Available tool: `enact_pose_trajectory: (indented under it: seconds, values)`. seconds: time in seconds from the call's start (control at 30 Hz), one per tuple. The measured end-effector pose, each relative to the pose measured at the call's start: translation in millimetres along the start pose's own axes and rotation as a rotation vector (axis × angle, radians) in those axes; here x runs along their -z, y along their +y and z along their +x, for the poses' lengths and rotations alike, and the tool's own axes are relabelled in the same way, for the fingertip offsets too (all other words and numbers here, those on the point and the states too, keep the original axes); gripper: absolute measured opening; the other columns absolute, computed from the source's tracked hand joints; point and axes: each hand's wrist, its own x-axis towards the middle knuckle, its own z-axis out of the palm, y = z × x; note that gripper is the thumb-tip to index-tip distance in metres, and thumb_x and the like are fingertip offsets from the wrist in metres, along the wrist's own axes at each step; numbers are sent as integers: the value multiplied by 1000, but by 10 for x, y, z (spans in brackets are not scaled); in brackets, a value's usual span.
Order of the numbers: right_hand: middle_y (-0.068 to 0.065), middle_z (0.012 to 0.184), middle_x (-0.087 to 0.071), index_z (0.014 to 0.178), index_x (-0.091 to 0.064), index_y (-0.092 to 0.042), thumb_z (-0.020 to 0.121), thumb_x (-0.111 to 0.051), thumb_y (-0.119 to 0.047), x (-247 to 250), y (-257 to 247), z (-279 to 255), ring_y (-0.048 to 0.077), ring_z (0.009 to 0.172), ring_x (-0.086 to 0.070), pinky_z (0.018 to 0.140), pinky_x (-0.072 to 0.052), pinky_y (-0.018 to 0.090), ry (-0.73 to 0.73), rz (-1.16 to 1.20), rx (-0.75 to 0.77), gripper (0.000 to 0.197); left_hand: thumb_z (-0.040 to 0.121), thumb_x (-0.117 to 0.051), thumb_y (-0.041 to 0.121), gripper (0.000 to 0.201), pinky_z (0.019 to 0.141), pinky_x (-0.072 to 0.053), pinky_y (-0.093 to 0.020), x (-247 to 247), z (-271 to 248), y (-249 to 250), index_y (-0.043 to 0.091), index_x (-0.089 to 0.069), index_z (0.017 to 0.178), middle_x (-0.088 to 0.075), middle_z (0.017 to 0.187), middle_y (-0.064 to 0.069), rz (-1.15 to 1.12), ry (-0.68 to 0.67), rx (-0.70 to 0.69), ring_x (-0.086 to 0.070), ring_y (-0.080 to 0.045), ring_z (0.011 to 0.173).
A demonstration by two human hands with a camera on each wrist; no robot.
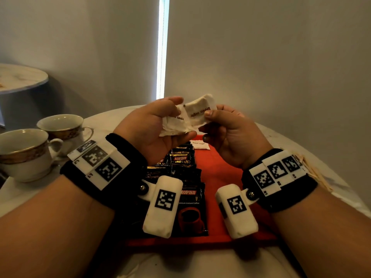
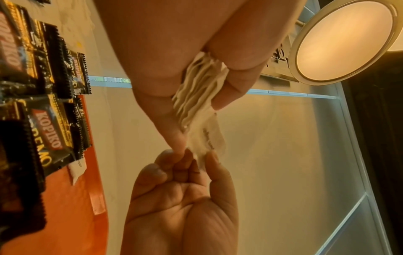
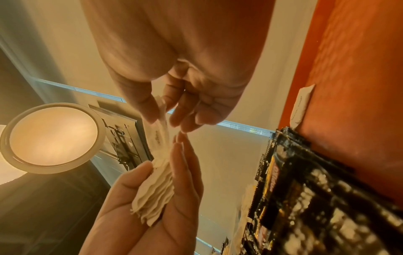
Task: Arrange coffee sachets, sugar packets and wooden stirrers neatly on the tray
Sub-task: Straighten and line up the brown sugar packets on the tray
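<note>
Above the red tray (image 1: 222, 169), my left hand (image 1: 170, 119) grips a stack of white sugar packets (image 1: 174, 127), their edges fanned in the left wrist view (image 2: 196, 89). My right hand (image 1: 209, 123) pinches one brown-sugar packet (image 1: 197, 113) at the top of that stack; the right wrist view shows this packet (image 3: 157, 134) between thumb and fingers. Black Kopiko coffee sachets (image 1: 181, 163) lie overlapped along the tray's left half. A single sugar packet (image 1: 200, 145) lies at the tray's far end. Wooden stirrers (image 1: 313, 173) lie on the table right of the tray.
Two gold-rimmed white cups (image 1: 26, 155) (image 1: 62, 125) stand on the round table at the left. The tray's right half (image 1: 230, 207) shows bare red. A wall with a bright window strip is behind the table.
</note>
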Motion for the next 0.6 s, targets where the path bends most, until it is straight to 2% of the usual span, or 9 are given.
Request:
enact_pose_trajectory:
  seconds: [0.07, 0.1, 0.2, 0.27, 0.33, 0.4, 0.47, 0.6]
  values:
    - [9, 89, -69, 93, -62, -11, 91, -56, -10, -3, 12, 6, 19, 77, -67, 60, -50, 28, 14, 38, 14, 6, 96, -45, 1, 28, 71, -62, -38, -2, 8, -3, 16, -64, 111, -56, 125, -19, 7, 61, -9, -68, -36, 97]
    - [8, 90, -69, 93, -61, -12, 91, -54, -11, -13, 12, 4, 20, 80, -68, 62, -51, 29, 34, 58, 18, 8, 95, -45, 0, 29, 67, -62, -35, -6, 7, -6, 16, -64, 110, -55, 125, -20, 9, 69, -8, -67, -35, 96]
    - [4, 80, -69, 94, -64, -13, 92, -53, -9, -42, -5, -3, 20, 75, -67, 59, -52, 30, 88, 81, 30, 11, 94, -50, 3, 19, 59, -57, -29, -27, -7, -7, 13, -63, 104, -60, 111, -14, -15, 70, 25, -65, -24, 80]
    - [2, 76, -68, 95, -63, -12, 91, -56, -6, -65, -11, -13, 17, 68, -63, 55, -50, 28, 83, 71, 33, 10, 90, -62, 10, 13, 56, -53, -25, -34, -18, -7, 11, -63, 103, -61, 99, -9, 9, 58, 58, -64, -18, 72]
    - [4, 78, -68, 101, -62, -9, 91, -58, -3, -98, -15, -36, 16, 67, -62, 53, -49, 27, 74, 79, 23, 12, 78, -73, 21, 36, 54, -52, -24, -17, -14, -27, 9, -62, 111, -62, 93, -7, 56, 31, 70, -63, -15, 69]
    - [7, 81, -69, 106, -60, -4, 93, -55, 3, -132, -26, -62, 17, 65, -66, 51, -51, 27, 34, 117, 16, 16, 74, -74, 27, 50, 55, -50, -22, -12, -10, -40, 7, -62, 119, -63, 93, -7, 113, -26, 62, -61, -13, 68]
    - [10, 83, -70, 107, -61, -1, 89, -57, 5, -168, -39, -83, 18, 68, -69, 51, -53, 27, -15, 136, 29, 20, 79, -71, 26, 45, 56, -50, -23, -13, -17, -55, 7, -62, 119, -65, 91, -8, 169, -64, 46, -61, -13, 68]
    - [8, 84, -71, 107, -62, -3, 79, -66, -6, -180, -17, -87, 17, 68, -68, 52, -49, 27, 10, 95, 55, 28, 90, -67, 15, 19, 51, -50, -25, -7, 6, -70, 10, -62, 107, -67, 93, -12, 149, 54, -1, -64, -17, 71]
